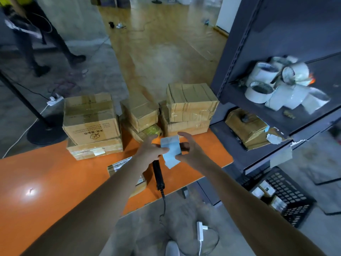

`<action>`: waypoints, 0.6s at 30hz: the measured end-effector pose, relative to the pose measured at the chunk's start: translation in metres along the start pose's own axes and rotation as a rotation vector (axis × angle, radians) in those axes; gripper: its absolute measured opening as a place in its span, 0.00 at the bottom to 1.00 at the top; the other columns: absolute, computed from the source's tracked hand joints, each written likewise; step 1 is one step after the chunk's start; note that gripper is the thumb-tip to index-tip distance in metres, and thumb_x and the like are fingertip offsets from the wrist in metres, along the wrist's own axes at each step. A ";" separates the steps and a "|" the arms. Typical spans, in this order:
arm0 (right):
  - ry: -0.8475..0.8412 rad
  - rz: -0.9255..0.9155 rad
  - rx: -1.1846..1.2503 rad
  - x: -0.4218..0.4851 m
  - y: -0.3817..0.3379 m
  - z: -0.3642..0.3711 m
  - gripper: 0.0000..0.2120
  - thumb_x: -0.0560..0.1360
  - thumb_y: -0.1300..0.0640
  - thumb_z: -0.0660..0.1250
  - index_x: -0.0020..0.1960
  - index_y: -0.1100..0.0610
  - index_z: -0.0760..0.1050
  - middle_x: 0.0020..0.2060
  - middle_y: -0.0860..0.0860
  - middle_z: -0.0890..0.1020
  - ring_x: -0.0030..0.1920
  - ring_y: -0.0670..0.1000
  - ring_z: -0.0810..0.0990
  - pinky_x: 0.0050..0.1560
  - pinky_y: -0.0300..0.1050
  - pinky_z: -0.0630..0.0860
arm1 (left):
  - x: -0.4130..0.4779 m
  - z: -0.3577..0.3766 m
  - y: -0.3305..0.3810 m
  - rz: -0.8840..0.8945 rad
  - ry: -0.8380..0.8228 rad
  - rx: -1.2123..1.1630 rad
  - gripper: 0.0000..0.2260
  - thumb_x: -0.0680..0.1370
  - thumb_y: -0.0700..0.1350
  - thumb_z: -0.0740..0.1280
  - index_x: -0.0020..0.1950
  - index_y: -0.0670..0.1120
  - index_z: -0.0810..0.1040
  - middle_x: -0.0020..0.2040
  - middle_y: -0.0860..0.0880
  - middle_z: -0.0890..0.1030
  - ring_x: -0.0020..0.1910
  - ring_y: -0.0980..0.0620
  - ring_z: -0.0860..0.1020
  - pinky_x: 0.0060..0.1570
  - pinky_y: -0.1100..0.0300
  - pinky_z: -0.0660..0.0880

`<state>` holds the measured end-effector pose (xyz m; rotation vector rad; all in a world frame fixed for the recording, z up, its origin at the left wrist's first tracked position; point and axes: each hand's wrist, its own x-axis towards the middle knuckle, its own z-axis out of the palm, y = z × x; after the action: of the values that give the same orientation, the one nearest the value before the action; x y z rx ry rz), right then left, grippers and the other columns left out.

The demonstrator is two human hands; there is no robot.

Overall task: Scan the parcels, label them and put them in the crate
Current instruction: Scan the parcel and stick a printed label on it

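Both arms extended; left hand [151,150] pinches, right hand [192,151] grips the label roll [170,144].

An orange table [46,172] fills the lower left of the frame. At the right stands a dark metal shelving unit [238,58], with white tape rolls [276,84] heaped on one shelf. Wooden flooring [156,43] runs across the upper middle. In the upper left are another person's legs [46,43] in dark trousers and shoes. Below them, a white power strip [55,99] lies on the grey floor near a black round stand base [44,133]. A white adapter [200,230] lies on the floor at the bottom centre.
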<state>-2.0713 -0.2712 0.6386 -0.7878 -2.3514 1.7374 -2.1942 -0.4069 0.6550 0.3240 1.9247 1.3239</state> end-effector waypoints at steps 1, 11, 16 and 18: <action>-0.001 -0.003 0.003 0.000 -0.001 -0.001 0.37 0.71 0.67 0.72 0.72 0.43 0.63 0.49 0.52 0.83 0.51 0.47 0.82 0.45 0.39 0.79 | -0.003 -0.001 0.003 0.022 -0.007 0.014 0.34 0.72 0.36 0.74 0.74 0.47 0.63 0.50 0.50 0.77 0.50 0.50 0.78 0.45 0.58 0.75; 0.098 -0.002 -0.091 0.000 -0.022 -0.001 0.14 0.79 0.54 0.62 0.63 0.42 0.72 0.49 0.44 0.83 0.46 0.47 0.84 0.50 0.57 0.81 | -0.010 -0.010 0.002 0.299 -0.009 0.255 0.32 0.69 0.38 0.76 0.69 0.50 0.68 0.54 0.47 0.80 0.49 0.52 0.80 0.44 0.61 0.78; 0.120 -0.032 -0.136 -0.004 -0.031 -0.005 0.12 0.81 0.53 0.63 0.64 0.47 0.74 0.48 0.50 0.83 0.42 0.46 0.85 0.32 0.37 0.77 | -0.010 -0.010 -0.002 0.422 0.027 0.356 0.30 0.69 0.40 0.76 0.66 0.52 0.68 0.50 0.53 0.78 0.45 0.59 0.77 0.35 0.72 0.71; 0.128 -0.028 -0.154 -0.005 -0.034 -0.006 0.11 0.81 0.52 0.63 0.62 0.48 0.74 0.45 0.48 0.83 0.39 0.45 0.85 0.28 0.35 0.74 | -0.011 -0.010 -0.002 0.445 0.033 0.374 0.29 0.69 0.41 0.76 0.66 0.52 0.68 0.51 0.54 0.76 0.45 0.60 0.76 0.35 0.71 0.70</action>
<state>-2.0758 -0.2753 0.6726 -0.8565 -2.4187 1.4621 -2.1934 -0.4210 0.6596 0.9667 2.2078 1.2304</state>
